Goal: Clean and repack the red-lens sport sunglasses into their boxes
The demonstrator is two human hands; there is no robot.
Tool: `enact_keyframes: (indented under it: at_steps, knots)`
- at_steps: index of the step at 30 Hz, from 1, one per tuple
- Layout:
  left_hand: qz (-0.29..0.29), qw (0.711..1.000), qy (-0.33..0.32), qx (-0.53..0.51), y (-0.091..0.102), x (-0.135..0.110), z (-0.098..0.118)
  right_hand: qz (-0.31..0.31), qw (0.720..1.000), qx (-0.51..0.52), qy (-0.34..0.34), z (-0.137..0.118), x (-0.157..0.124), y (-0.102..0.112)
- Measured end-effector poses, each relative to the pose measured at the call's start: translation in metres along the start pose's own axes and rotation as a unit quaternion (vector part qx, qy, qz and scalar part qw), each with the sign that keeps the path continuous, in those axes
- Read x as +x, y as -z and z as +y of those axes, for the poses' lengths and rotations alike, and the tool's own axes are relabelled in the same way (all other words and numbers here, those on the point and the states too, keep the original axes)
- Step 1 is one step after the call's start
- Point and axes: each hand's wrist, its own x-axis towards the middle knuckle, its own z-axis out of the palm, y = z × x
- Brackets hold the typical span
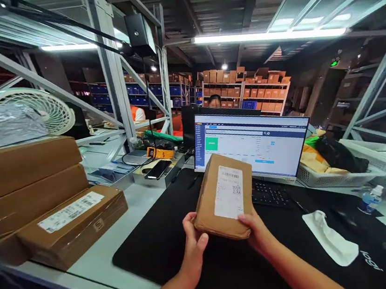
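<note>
A brown cardboard box with a white barcode label is tilted up in front of me, label side toward me. My left hand grips its lower left corner, thumb in front and fingers behind. On the lower right, my right hand clasps the edge with the thumb on the face by the label. Behind the box stands a lit monitor, partly covered by it. A black keyboard shows just right of the box, over a black desk mat.
Taped cardboard boxes are stacked at the left, beneath a fan. A phone and an orange scanner-like device lie behind the mat. At the right are a white basket, a small bottle and a crumpled white wrapper.
</note>
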Motion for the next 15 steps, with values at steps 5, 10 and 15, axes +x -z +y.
enact_keyframes:
  at_steps: [5, 10, 15]
  knots:
    - [-0.138, 0.976, 0.168, 0.019, -0.005, 0.026, 0.036, -0.045, 0.995, -0.085, -0.012, -0.018, -0.012, 0.031]
    - [-0.129, 0.961, 0.246, -0.020, -0.018, 0.030, 0.033, -0.069, 0.897, -0.436, -0.037, -0.062, -0.052, 0.092]
    - [-0.021, 0.965, 0.260, -0.038, -0.009, 0.034, 0.023, 0.306, 0.516, -0.800, 0.023, -0.145, -0.146, 0.249]
